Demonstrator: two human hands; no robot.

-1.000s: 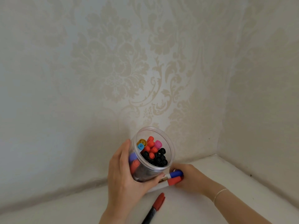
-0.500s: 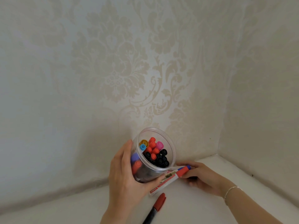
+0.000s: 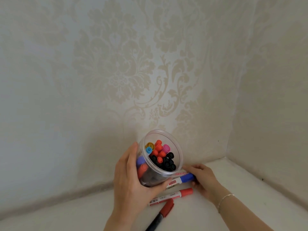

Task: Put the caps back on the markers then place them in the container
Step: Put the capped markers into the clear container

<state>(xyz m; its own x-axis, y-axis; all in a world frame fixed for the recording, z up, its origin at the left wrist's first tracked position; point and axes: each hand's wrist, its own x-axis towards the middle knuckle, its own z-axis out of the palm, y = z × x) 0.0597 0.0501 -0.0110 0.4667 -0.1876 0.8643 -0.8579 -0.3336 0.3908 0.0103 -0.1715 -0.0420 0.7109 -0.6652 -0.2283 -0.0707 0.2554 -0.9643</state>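
Near the desk's far corner, the left hand (image 3: pixel 133 182) grips the clear container (image 3: pixel 175 147) of capped markers (image 3: pixel 160 155); the right hand (image 3: pixel 204 180) grips a blue-capped marker (image 3: pixel 186 178).

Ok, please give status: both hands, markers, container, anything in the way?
Left hand grips clear plastic container, tilted. Right hand holds blue-capped white marker. Red-capped white marker and red-capped black marker lie loose. No obstruction visible.
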